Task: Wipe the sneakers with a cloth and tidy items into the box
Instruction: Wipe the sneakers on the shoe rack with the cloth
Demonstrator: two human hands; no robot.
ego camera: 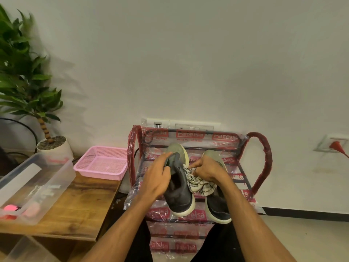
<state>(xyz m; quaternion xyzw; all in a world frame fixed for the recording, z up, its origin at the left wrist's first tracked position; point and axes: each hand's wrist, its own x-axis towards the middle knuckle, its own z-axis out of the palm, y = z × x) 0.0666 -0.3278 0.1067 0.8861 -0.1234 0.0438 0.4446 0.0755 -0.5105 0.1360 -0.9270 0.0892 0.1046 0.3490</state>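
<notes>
A person is gripping a dark sneaker (180, 193) with the left hand (158, 176), the fingers curling round its ankle opening, over a plastic-wrapped red shoe rack (262, 159) at 6 o'clock in the frame. Whether the sneaker is resting on the rack or lifted clear is not showing. The right hand (206, 170) is clutching a bunched white cloth (200, 185) with dark stitching, fingers closing round it and the forefinger pointing towards the sneaker. The cloth is touching the sneaker's side at its 3 o'clock. A second sneaker (217, 208) is lying on the rack at 4 o'clock of the first, partly under the right forearm and the cloth. A clear box (37, 186) is sitting on a wooden table (79, 201) at 9 o'clock of the rack, with pink items showing through its near end. A pink basket (102, 163) is resting on the table's far corner, just beside the rack. A potted plant (22, 72) is standing at 10 o'clock against the white wall, and a red plug (337, 145) is sitting in a wall socket (324, 146) at 3 o'clock
</notes>
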